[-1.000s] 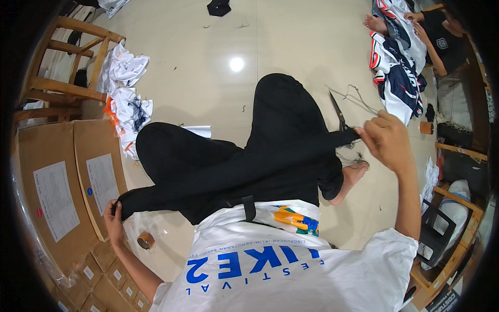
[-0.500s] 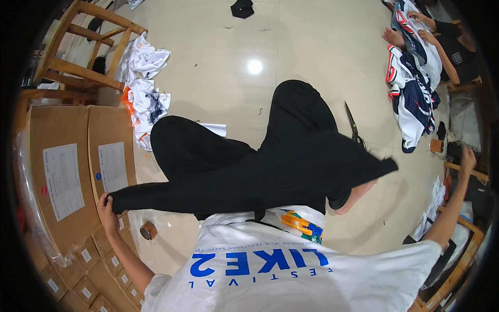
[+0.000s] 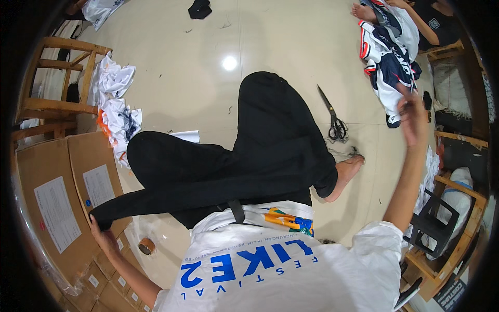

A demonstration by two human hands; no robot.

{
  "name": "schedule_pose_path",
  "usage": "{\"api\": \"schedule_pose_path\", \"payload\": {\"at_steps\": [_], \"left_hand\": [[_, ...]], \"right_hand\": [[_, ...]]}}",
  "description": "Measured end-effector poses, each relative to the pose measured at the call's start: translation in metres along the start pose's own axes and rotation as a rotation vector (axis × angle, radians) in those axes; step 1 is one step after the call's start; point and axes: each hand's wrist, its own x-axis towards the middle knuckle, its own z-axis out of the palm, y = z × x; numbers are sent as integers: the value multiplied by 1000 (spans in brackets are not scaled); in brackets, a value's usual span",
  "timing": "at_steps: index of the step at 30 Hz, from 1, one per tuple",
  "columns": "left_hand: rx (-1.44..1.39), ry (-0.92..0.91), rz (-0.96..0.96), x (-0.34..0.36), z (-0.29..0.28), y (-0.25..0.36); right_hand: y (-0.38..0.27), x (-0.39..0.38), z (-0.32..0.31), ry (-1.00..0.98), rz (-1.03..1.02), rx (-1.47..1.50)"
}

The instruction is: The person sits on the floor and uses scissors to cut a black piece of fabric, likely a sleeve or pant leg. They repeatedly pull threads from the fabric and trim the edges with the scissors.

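Note:
My left hand (image 3: 104, 236) is closed on the narrow, sleeve-like end of a black garment (image 3: 156, 202), out to the left beside the cartons. From there the garment runs across my lap over black trousers (image 3: 275, 114), and the two blacks blend where they overlap. My right hand (image 3: 412, 119) is stretched far out to the right, apart from the garment. Motion smears its fingers, and nothing shows clearly in them. Black-handled scissors (image 3: 335, 122) lie on the floor beyond my right knee, with loose dark threads (image 3: 343, 152) near my bare foot.
Large cardboard cartons (image 3: 47, 192) stand at my left, beside a tape roll (image 3: 147, 246). White cloth pieces (image 3: 117, 78) lie near a wooden stool (image 3: 67, 104). At far right, another person (image 3: 434, 26) sits with white and navy garments (image 3: 390, 57). A wooden frame (image 3: 455, 244) stands at right.
My right hand has swung forward from the far right. The garment's right part, earlier spread past my right knee, has drawn back, uncovering the scissors. My left hand keeps its hold as the view shifts.

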Motion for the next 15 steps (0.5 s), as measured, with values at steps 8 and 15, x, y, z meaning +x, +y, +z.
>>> {"api": "schedule_pose_path", "payload": {"at_steps": [8,15], "left_hand": [[-46,77,-113,-9,-2,5],[20,181,-31,-3,-14,-11]], "right_hand": [[68,-84,118,-712,40,-978],[119,-103,120,-905,-83,-1054]]}}
